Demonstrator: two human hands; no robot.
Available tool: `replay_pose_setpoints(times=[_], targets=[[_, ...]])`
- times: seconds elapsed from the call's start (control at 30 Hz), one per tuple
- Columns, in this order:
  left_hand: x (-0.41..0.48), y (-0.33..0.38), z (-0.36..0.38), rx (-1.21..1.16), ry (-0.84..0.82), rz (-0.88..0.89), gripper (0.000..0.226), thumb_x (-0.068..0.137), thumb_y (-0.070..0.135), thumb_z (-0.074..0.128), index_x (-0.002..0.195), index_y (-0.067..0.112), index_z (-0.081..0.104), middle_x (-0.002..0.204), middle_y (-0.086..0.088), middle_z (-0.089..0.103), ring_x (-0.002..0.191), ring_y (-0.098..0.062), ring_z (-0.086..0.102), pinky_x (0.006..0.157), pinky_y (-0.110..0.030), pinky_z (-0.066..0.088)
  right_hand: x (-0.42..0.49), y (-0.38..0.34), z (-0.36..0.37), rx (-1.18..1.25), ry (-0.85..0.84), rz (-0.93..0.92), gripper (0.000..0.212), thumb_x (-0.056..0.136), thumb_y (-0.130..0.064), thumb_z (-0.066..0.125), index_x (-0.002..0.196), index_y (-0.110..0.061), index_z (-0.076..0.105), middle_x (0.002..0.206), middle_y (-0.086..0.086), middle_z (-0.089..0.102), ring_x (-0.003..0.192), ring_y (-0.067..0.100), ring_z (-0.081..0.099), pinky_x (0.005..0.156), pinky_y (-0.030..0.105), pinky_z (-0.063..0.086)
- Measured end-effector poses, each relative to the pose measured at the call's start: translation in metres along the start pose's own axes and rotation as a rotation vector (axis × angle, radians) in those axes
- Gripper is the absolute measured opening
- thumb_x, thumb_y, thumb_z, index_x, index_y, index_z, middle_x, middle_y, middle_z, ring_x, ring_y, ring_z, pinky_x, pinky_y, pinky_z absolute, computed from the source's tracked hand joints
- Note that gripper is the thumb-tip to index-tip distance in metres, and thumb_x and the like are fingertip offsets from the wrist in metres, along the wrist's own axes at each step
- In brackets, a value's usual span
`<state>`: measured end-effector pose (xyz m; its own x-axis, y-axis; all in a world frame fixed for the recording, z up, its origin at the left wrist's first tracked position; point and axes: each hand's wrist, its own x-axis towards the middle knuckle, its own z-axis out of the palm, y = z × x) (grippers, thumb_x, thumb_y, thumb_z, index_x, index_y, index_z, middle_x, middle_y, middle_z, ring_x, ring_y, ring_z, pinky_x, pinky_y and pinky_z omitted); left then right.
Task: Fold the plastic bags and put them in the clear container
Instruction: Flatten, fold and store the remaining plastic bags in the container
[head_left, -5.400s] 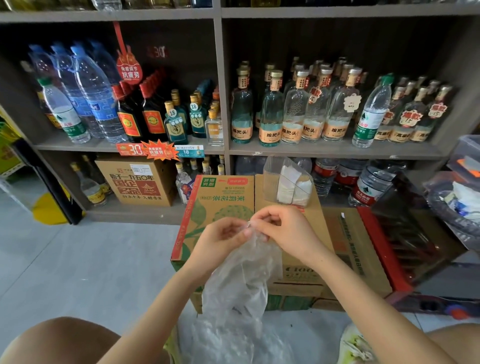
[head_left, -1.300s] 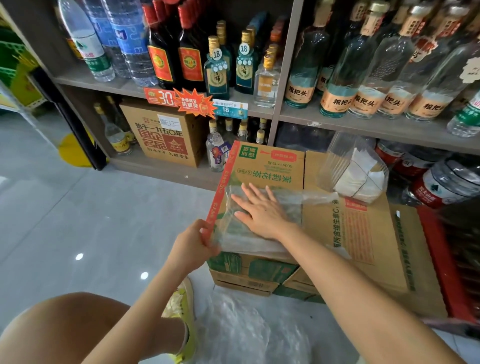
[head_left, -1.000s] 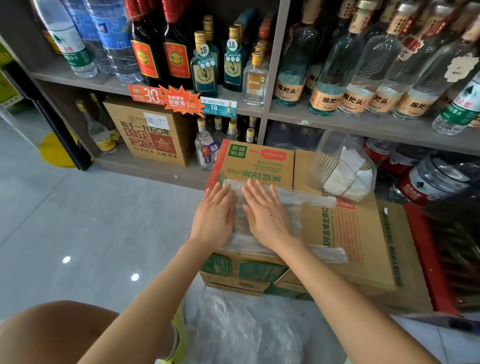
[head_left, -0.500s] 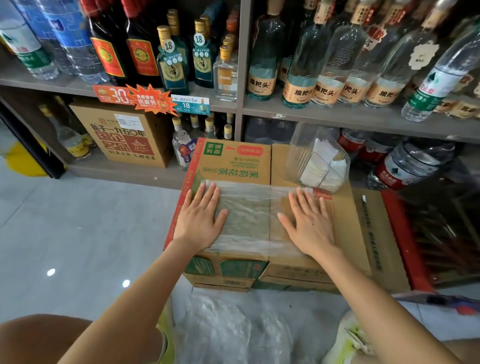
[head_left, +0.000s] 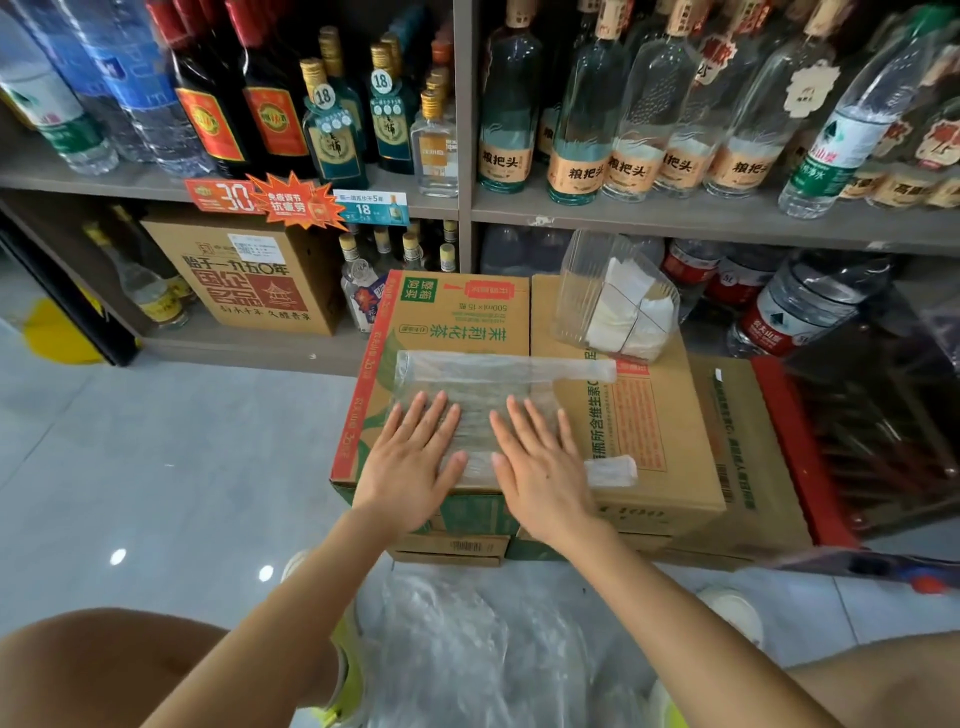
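Our left hand (head_left: 410, 457) and right hand (head_left: 540, 467) just slid back together near the front edge of the cardboard box (head_left: 415, 312), palms flat on the plastic bag (head_left: 483, 374) with no grip on anything, so we reckon folding's next.

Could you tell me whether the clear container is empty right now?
No, the clear container, standing on the cardboard box, holds several folded whitish pieces.

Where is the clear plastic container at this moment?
In the head view, the clear ribbed plastic container sits right of centre on the far edge of the brown cardboard carton, beyond the right hand.
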<state>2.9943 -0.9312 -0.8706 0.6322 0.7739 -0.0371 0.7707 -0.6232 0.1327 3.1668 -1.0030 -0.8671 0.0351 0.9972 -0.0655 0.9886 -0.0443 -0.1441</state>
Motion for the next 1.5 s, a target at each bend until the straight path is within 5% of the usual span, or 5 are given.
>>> replay_pose_setpoints(times=[0.23,0.53,0.97,1.3,1.5], targets=[[0.001,-0.004,-0.001,-0.044,-0.017,0.003,0.087,0.076,0.072,-0.023,0.148,0.026,-0.009,0.156,0.004,-0.014,0.142,-0.013,-0.023,0.112,-0.027,-0.023,-0.044,0.067,-0.01,-0.044,-0.009,0.135,0.082,0.077,-0.061,-0.036,0.147,-0.026,-0.012,0.156,0.004,-0.016,0.145,0.022,-0.016,0.116,0.04,-0.014],[-0.017,-0.017,-0.021,-0.542,0.102,-0.066,0.072,0.078,0.07,0.034,0.123,0.024,0.064,0.148,0.005,0.042,0.143,-0.011,0.024,0.111,-0.025,0.017,-0.053,0.055,-0.002,0.054,0.304,-0.153,0.031,0.084,-0.043,0.063,0.107,-0.023,0.071,0.126,0.002,0.063,0.116,0.022,0.058,0.107,0.042,0.025],[-0.038,-0.034,-0.053,-0.889,-0.004,-0.158,0.055,0.055,0.094,0.045,0.093,0.06,0.065,0.102,0.033,0.065,0.103,0.007,0.057,0.09,-0.019,0.044,-0.03,0.058,-0.06,0.679,-0.003,0.117,0.017,0.091,-0.035,0.059,0.095,-0.026,0.073,0.099,-0.016,0.068,0.1,0.006,0.06,0.096,0.037,0.044],[0.006,-0.031,-0.045,-0.59,0.179,-0.407,0.042,0.095,0.044,0.053,0.125,0.016,0.059,0.101,-0.004,0.068,0.093,-0.023,0.061,0.073,-0.028,0.044,0.042,0.064,-0.072,0.514,-0.071,0.207,0.026,0.091,-0.036,0.058,0.076,-0.02,0.071,0.077,0.002,0.069,0.072,0.016,0.061,0.067,0.03,0.044],[0.022,-0.034,-0.032,-0.545,0.245,-0.46,0.035,0.096,0.04,0.054,0.122,0.017,0.058,0.083,0.003,0.068,0.073,-0.017,0.06,0.054,-0.024,0.04,0.057,0.064,-0.065,0.346,-0.035,0.231,0.017,0.091,-0.043,0.057,0.087,-0.033,0.07,0.09,-0.015,0.069,0.087,0.009,0.061,0.093,0.037,0.044]])
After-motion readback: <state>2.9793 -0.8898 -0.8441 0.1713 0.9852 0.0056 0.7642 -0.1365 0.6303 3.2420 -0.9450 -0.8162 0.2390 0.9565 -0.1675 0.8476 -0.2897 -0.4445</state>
